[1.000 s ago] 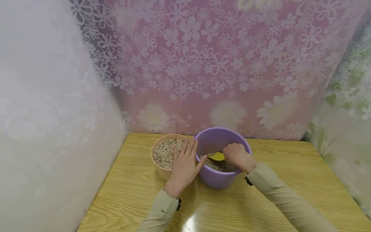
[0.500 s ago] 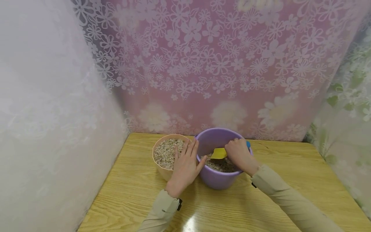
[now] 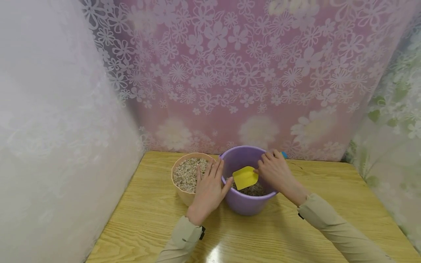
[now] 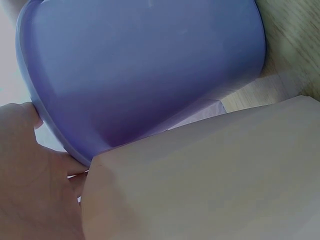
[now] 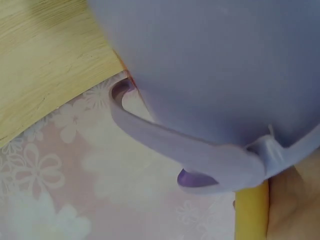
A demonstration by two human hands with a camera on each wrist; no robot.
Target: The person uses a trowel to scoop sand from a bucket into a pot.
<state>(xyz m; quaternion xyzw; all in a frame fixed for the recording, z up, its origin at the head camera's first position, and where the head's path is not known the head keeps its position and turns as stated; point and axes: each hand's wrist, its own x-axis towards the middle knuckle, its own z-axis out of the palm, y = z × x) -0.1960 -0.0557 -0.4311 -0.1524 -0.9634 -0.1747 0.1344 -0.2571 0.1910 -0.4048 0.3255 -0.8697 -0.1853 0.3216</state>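
Note:
My right hand (image 3: 276, 175) grips a yellow toy shovel (image 3: 245, 178) with a blue handle end. The shovel's broad blade is over the inside of a purple bucket (image 3: 246, 205). Small pale-brown grains (image 3: 254, 190) lie in the bucket below the blade. My left hand (image 3: 208, 190), fingers straight and spread, rests across the rim of a peach pot (image 3: 185, 195) and touches the bucket's rim with its thumb side. Pale grains (image 3: 190, 171) fill the pot near its top. In the right wrist view a yellow part of the shovel (image 5: 251, 215) shows beside the hand.
Both containers stand side by side on a wood-grain table (image 3: 144, 219), near its back edge. A purple bucket handle (image 5: 165, 142) hangs at the side in the right wrist view. A pink flowered curtain (image 3: 210, 91) hangs behind, with a pale sheet (image 3: 59, 128) at left.
The right hand has lifted and moved slightly right with the shovel. The blade has risen from the grains and turned its broad face to view. The left hand keeps its place.

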